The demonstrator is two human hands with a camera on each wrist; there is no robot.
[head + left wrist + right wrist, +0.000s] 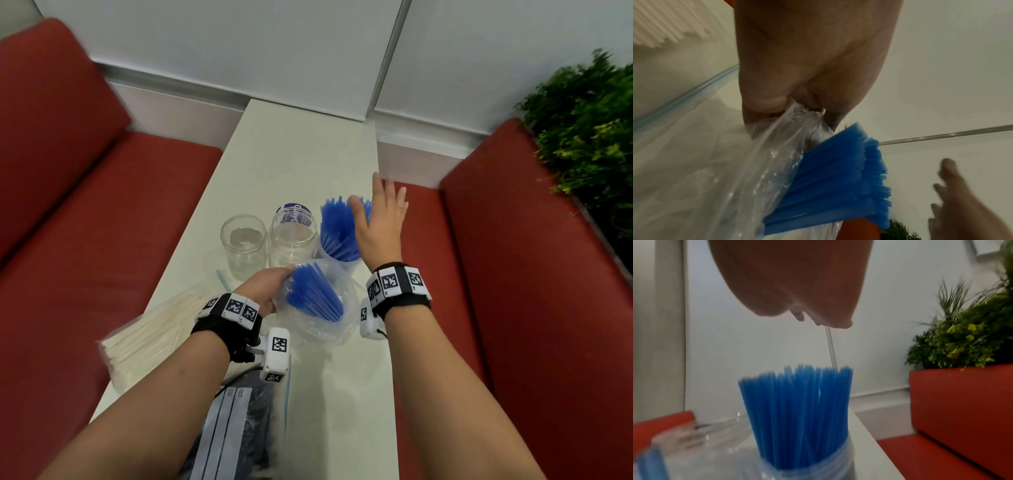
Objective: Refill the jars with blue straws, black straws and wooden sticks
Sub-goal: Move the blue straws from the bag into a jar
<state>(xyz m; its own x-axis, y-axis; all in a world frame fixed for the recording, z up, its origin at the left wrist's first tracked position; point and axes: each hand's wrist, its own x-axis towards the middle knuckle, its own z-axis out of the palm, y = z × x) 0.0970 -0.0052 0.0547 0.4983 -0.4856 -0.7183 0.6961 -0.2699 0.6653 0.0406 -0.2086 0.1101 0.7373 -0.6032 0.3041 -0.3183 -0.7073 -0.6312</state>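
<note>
The left hand (265, 286) pinches the gathered plastic of a clear bag (315, 308) of blue straws (313, 296), its grip closed on the film, probably to keep the mouth open and the bundle from sliding onto the bench (301, 154). The right hand (378, 222) hovers with fingers spread and holding nothing over the right-hand jar (813, 467), already packed with upright blue straws, likely to level them. Two empty jars (267, 240) stand just left of it.
</note>
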